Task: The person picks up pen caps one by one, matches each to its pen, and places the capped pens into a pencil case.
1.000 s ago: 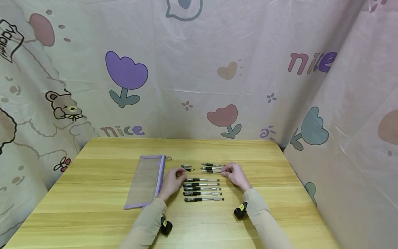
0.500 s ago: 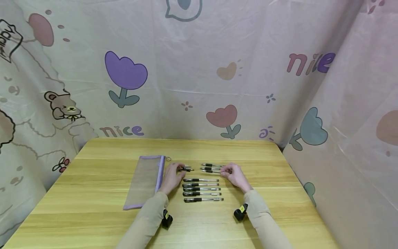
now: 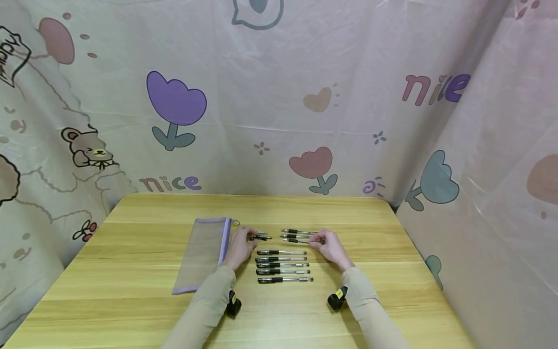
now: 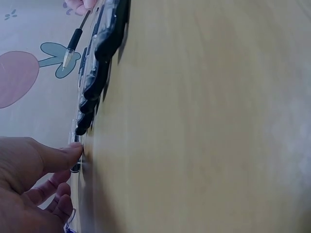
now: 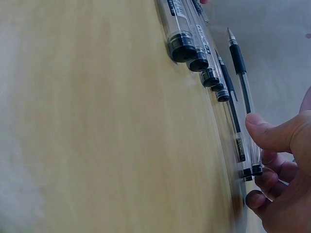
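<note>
In the head view my left hand (image 3: pixel 241 246) is at a small heap of pen caps (image 3: pixel 264 238). The left wrist view shows its thumb and a finger pinching a clear pen cap (image 4: pixel 75 166) with a dark end. My right hand (image 3: pixel 328 245) holds an uncapped gel pen (image 5: pixel 238 60) between thumb and fingers, its tip pointing left in the head view and its body raised off the table. Two more uncapped pens (image 3: pixel 296 231) lie just beyond it. Nearer the body, several capped black pens (image 3: pixel 283 265) lie in a row.
A mesh zip pouch (image 3: pixel 202 254) with purple edging lies flat left of the pens, partly under the left forearm. A printed curtain (image 3: pixel 244 155) rises behind the wooden table (image 3: pixel 131 310) and along its sides.
My left hand has moved away from the far end of the capped row, slightly up and left, to the cap heap. The right hand keeps holding its pen almost still.
</note>
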Available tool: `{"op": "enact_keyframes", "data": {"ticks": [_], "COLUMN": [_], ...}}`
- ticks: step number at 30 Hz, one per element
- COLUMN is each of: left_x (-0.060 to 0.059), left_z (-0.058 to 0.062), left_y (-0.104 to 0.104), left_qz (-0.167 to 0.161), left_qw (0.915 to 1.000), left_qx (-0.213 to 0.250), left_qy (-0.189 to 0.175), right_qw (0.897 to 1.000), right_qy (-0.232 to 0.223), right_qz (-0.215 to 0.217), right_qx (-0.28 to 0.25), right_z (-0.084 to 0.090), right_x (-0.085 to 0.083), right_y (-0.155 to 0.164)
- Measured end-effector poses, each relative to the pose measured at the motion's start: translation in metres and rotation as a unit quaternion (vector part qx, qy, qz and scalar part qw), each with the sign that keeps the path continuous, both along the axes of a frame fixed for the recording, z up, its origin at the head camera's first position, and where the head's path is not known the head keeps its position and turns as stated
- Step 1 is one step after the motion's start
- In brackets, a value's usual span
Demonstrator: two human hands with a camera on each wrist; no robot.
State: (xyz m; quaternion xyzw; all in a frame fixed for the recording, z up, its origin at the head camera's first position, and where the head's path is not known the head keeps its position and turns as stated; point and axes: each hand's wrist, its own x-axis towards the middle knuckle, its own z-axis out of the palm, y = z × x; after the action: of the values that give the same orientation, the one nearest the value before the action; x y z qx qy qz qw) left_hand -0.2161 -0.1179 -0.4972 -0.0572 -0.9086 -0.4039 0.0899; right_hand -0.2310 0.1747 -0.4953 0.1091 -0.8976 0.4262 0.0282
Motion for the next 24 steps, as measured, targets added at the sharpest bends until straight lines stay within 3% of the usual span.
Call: {"op": "enact_keyframes", "data": {"ticks": [24], "left_x": [0.0008], "left_z": [-0.0024], "left_y": [-0.0022], "left_qz": [-0.006], "left_qw": [0.9998], "left_qx": [-0.007], "left_qy": [0.019], "right_qw": [1.000], "right_qy": [-0.007], "right_qz": [0.000], "right_qx": [-0.004], "right_z": [-0.0017], "right_x": [-0.0008], "right_y": [-0.0003]}}
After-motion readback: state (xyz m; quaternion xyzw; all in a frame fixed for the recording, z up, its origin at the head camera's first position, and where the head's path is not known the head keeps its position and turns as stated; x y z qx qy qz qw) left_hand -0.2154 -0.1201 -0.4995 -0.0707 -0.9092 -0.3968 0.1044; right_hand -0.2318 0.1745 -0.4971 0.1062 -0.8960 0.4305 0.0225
